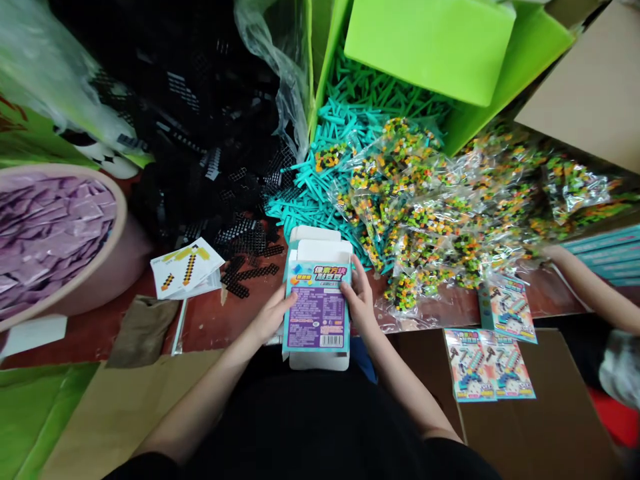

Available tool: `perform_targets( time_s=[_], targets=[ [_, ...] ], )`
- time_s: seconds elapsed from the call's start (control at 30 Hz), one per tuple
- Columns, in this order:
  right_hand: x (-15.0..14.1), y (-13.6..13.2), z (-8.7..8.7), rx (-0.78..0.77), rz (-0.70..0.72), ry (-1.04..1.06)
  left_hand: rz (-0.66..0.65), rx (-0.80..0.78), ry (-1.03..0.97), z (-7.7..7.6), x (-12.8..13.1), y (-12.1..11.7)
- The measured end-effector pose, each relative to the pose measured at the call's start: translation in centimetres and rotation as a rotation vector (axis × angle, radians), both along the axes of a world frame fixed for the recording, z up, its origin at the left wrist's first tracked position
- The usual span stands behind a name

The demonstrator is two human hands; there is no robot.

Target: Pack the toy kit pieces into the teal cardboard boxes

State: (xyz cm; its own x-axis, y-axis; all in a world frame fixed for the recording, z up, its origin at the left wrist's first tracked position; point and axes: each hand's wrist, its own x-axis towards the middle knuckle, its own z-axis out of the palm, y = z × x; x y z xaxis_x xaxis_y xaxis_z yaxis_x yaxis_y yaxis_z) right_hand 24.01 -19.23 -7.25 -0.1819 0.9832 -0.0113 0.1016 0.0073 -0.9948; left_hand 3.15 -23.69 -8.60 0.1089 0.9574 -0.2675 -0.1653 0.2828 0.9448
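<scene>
Between my hands is a small purple and teal cardboard box [317, 313], its white end flaps standing out at top and bottom. My left hand [274, 312] grips its left edge, and my right hand [360, 300] has the right edge, thumb on the printed face. Another box seems to lie behind it, mostly hidden. Beyond the box spread teal plastic sticks [310, 190]. Clear bags of small coloured beads [430, 213] are heaped to the right. Left of the box lie black perforated plastic pieces [250, 273] and printed pattern sheets [187, 267].
A pink tub [120, 233] of purple packets stands at the left. A green carton [430, 47] lies at the back. Printed boxes [490, 367] rest on a brown carton [560, 413] at the right. Another person's arm [590, 287] reaches in from the right. A brown cloth [140, 330] lies near the table edge.
</scene>
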Motion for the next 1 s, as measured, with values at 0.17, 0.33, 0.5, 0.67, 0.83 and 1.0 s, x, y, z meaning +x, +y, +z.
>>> perform_targets(
  time_s=[0.17, 0.33, 0.5, 0.67, 0.83, 1.0],
  targets=[
    [0.5, 0.8, 0.0, -0.023, 0.047, 0.151, 0.094, 0.279, 0.231, 1.1, -0.2, 3.6],
    [2.1, 0.9, -1.6, 0.047, 0.007, -0.020, -0.190, 0.264, 0.257, 0.7, -1.1, 4.6],
    [1.4, 2.4, -3.0, 0.066, -0.041, -0.054, -0.058, 0.395, 0.435, -0.4, -0.3, 5.4],
    [1.4, 3.5, -1.8, 0.093, 0.018, -0.036, 0.133, 0.493, 0.411, -0.5, 0.2, 4.9],
    [2.9, 3.4, 0.7, 0.019, 0.309, -0.051, -0.111, 0.415, 0.372, 1.2, -0.8, 4.0],
    [2.4, 3.1, 1.8, 0.029, 0.356, -0.204, -0.142, 0.331, 0.431, 2.5, -0.8, 4.1]
  ],
)
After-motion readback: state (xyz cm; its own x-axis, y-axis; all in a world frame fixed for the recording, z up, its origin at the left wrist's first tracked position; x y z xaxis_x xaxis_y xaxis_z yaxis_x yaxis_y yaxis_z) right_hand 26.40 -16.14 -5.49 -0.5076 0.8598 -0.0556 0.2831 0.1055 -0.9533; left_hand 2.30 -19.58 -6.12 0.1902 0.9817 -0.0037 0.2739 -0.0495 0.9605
